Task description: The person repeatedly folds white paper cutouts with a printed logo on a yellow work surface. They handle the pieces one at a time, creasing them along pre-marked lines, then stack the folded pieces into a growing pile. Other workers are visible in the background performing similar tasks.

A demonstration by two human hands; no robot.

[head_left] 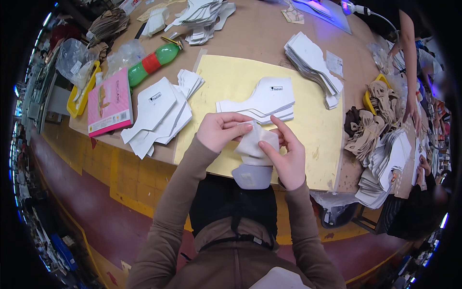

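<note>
The white cut piece [254,144] is held up between both hands at the near edge of the table, above a grey-white curved piece [252,176] that hangs or sits just below it. Its long axis runs roughly from far to near, a little tilted, with its upper corner at the left hand and its body against the right hand.

The left hand [221,130] is closed on that upper corner with a pinch of thumb and fingers. The right hand [287,156] is closed on the right side of the piece, thumb pressed on its face (the index finger points up-left along the edge). So the piece lies between the two grips; both hands touch it, and the right one carries more of it.

Just beyond the hands, on the yellow cutting mat [308,139], lies a small stack of white pieces [260,102], near the left hand. To the left is a fanned pile of white pieces [161,113], then a pink box [109,103] and a green bottle [153,62]. Far right lies another white stack [313,65].
</note>
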